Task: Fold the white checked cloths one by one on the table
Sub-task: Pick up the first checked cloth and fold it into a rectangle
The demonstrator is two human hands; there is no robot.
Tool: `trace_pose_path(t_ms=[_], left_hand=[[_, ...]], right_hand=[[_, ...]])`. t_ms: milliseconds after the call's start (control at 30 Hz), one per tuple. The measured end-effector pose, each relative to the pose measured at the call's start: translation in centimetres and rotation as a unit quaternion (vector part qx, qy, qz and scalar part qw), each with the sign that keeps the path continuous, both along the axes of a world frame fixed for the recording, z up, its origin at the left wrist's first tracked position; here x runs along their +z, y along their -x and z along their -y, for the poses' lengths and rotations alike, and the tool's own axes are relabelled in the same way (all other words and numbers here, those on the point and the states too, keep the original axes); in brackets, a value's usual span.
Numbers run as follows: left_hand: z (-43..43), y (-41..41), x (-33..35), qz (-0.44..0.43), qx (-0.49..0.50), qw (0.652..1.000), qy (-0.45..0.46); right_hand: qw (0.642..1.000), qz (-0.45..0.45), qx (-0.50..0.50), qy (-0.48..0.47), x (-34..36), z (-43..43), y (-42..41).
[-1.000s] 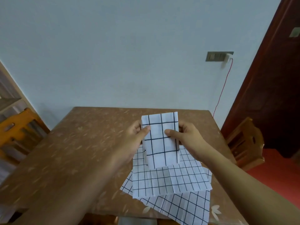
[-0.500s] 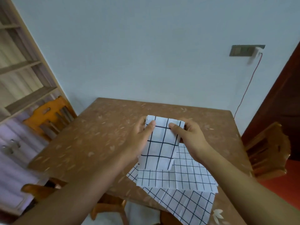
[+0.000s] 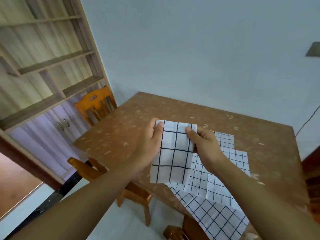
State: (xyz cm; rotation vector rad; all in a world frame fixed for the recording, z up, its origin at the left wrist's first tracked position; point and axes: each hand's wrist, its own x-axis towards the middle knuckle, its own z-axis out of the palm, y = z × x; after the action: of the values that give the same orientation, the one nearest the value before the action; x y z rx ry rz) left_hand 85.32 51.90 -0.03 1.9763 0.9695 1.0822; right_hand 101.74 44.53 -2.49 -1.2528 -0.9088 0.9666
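A folded white checked cloth (image 3: 173, 153) with wide black squares hangs above the brown table (image 3: 199, 115). My left hand (image 3: 149, 144) pinches its top left corner with thumb in front. My right hand (image 3: 206, 146) pinches the top right corner. Beneath it lie other white checked cloths: a fine-checked cloth (image 3: 223, 172) spread flat on the table and a larger-checked cloth (image 3: 214, 217) hanging over the near edge.
An orange wooden chair (image 3: 95, 104) stands at the table's left side, and another chair (image 3: 97, 170) sits at the near left corner. A wooden shelf unit (image 3: 43, 66) fills the left wall. A wall switch plate (image 3: 313, 49) is at far right.
The view has swung to the left, showing the shelf unit. Both hands still hold the folded cloth by its top corners, now lower and nearer the table's left side.
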Motion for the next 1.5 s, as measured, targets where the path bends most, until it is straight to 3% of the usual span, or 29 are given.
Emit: trace_pose_path(t_ms=[300, 433, 533, 633, 833, 933, 1067, 1167, 1233, 1500], left_hand=[[-2.4, 6.6, -0.9, 0.008, 0.074, 0.997, -0.018], [-3.5, 10.6, -0.8, 0.019, 0.120, 0.993, -0.015], [-5.2, 14.6, -0.7, 0.050, 0.173, 0.984, 0.014], [-7.0, 19.1, -0.7, 0.055, 0.213, 0.975, 0.013], [-10.2, 28.6, -1.5, 0.122, 0.206, 0.967, 0.090], [-11.2, 33.5, -1.8, 0.114, 0.198, 0.969, 0.091], [-12.7, 39.5, -2.2, 0.094, 0.208, 0.970, 0.082], [-13.8, 43.3, -3.1, 0.149, 0.143, 0.958, 0.199], [-14.1, 44.8, -4.0, 0.140, 0.098, 0.951, 0.257], [-17.8, 46.0, -7.7, 0.098, 0.155, 0.964, 0.193]], right_hand=[[0.999, 0.026, 0.019, -0.018, 1.5, -3.4, 6.2], [0.998, -0.016, 0.063, 0.010, 1.6, -5.3, 10.1], [0.988, 0.021, 0.142, 0.057, 1.1, -6.2, 13.5], [0.985, 0.062, 0.144, 0.068, 1.0, -7.2, 17.7], [0.980, 0.112, 0.158, 0.056, 2.2, -10.9, 26.3], [0.981, 0.064, 0.177, 0.055, 2.0, -13.0, 31.5], [0.982, 0.114, 0.150, 0.028, 0.9, -16.0, 38.2], [0.988, 0.082, 0.126, 0.025, 0.0, -17.9, 41.8], [0.991, 0.060, 0.112, 0.029, -0.5, -19.1, 43.4], [0.985, -0.027, 0.142, 0.091, -3.3, -23.0, 45.4]])
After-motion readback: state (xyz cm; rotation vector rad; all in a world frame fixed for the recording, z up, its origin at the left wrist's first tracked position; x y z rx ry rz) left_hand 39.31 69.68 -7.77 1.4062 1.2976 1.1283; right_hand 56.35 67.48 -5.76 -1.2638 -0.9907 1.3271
